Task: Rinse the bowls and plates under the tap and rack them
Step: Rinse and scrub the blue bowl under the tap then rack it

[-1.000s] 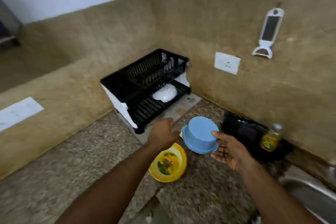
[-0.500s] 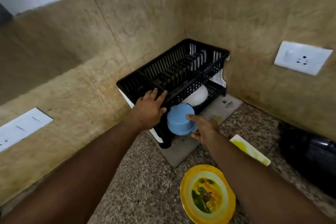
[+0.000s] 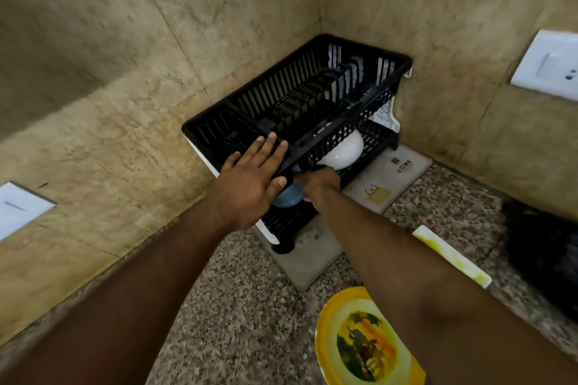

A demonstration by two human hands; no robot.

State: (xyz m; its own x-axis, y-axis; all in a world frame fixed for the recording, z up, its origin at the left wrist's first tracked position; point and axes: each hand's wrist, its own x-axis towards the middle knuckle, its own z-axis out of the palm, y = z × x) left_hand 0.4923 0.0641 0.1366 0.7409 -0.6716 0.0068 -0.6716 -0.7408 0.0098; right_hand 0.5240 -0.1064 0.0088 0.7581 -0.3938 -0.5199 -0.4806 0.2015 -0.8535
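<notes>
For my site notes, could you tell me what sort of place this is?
Most likely a home kitchen corner: a black two-tier dish rack holding a white bowl stands on a speckled stone counter, with a wall socket in the tiled wall.

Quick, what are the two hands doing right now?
Left hand: open, flat on the rack.
Right hand: holding the blue bowl.

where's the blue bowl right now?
Head view, centre: the blue bowl is in the black rack's lower tier, left of the white bowl, between the left hand and right hand.
</notes>
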